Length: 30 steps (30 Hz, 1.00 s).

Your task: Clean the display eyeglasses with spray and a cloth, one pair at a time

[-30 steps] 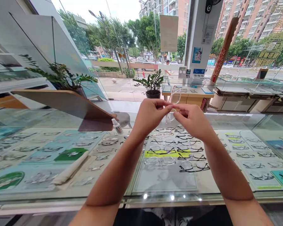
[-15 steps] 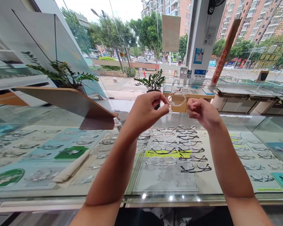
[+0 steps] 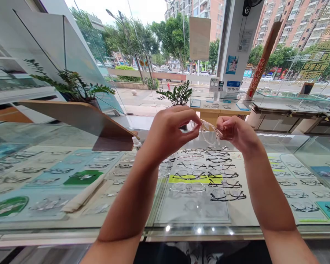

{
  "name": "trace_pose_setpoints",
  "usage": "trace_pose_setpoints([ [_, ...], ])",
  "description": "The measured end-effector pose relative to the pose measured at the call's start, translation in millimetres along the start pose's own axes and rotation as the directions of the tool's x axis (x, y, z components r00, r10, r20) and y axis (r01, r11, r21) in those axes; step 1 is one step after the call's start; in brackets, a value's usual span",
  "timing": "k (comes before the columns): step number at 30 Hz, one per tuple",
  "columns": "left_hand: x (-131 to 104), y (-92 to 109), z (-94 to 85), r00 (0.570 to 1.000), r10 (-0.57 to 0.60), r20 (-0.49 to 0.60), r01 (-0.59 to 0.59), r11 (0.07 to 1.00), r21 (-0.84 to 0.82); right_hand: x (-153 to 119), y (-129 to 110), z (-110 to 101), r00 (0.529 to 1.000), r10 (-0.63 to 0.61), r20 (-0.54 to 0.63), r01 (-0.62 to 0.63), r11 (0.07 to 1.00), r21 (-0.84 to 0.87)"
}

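Above the glass counter, a pair of clear-framed eyeglasses [image 3: 209,135] is held between my two hands. My left hand [image 3: 173,129] pinches the frame at its left end between thumb and fingertips. Curled fingers of my right hand [image 3: 238,132] are closed at the frame's other end, partly hiding it. One lens faces me, tilted downward; the other is mostly behind my left fingers. Under the glass below lie rows of eyeglasses [image 3: 191,175], some dark-rimmed and some clear.
A small white bottle [image 3: 136,142] stands on the counter [image 3: 192,229] beside my left forearm. A tilted wooden board [image 3: 79,117] and a potted plant [image 3: 75,86] are at left. Another plant [image 3: 177,94] stands beyond my hands, before a wooden display cabinet [image 3: 209,116].
The eyeglasses have swung down and turned, and their right end now meets my right hand. Previously a gap separated them from that hand. My left hand has shifted slightly right.
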<state>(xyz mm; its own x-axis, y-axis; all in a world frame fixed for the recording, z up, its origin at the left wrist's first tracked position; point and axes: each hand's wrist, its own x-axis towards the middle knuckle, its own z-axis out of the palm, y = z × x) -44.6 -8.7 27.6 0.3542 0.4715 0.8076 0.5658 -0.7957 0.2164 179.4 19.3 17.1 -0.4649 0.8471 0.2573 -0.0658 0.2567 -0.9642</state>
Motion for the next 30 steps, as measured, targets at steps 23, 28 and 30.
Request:
trace_pose_setpoints([
  [23,1.7,-2.6,1.3,0.977,0.213,0.023,-0.214,0.971,0.104,-5.1,1.3,-1.2,0.989,-0.067,0.129,0.082,0.99,-0.115],
  [28,2.2,-4.6,4.0,0.98,0.198,0.036,-0.201,0.972,0.124,-3.4,5.5,1.8,0.993,-0.042,0.11,0.058,0.987,-0.148],
  [30,2.1,-5.2,6.5,0.978,0.206,0.033,-0.208,0.97,0.122,-2.6,6.0,5.3,0.993,-0.032,0.113,0.049,0.987,-0.151],
])
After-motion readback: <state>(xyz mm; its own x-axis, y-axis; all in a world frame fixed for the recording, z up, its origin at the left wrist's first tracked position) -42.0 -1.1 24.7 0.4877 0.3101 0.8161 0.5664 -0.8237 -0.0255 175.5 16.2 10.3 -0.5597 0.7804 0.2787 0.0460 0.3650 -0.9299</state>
